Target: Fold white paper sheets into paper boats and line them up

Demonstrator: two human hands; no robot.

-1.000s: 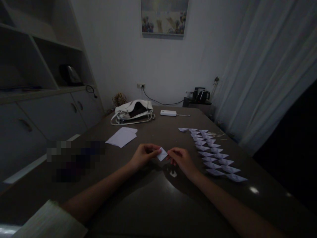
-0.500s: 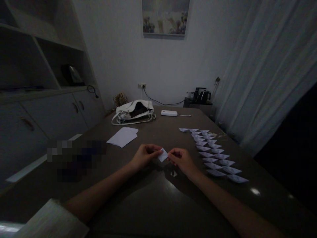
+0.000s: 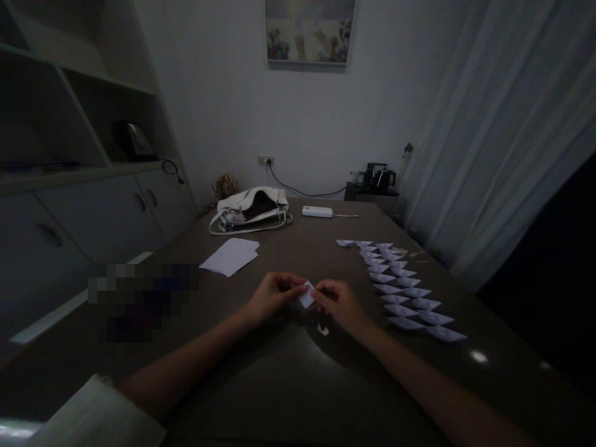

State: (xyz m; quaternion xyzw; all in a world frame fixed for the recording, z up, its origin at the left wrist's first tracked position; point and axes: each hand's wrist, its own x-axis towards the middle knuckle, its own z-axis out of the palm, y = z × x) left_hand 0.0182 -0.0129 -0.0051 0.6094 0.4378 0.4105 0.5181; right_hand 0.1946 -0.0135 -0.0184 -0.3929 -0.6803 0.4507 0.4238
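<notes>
A small white folded paper, diamond-shaped with a crease down its middle, is held up over the dark table in front of me. My left hand pinches its upper left edge between thumb and fingers. On the opposite side, my right hand grips the right edge the same way, its thumb on the paper's face. Several white paper boats stand in two rows to the right of my right hand. Beyond my left hand lies a stack of white paper sheets.
A white handbag with its top gaping sits at the table's far left. Right of it lies a white power strip or similar device with a short cord. A pixelated patch hides things at the left. Kettles stand beyond.
My right hand has shifted slightly left, its thumb now farther onto the folded paper's face. The left hand keeps its pinch, and the paper looks a little narrower.
</notes>
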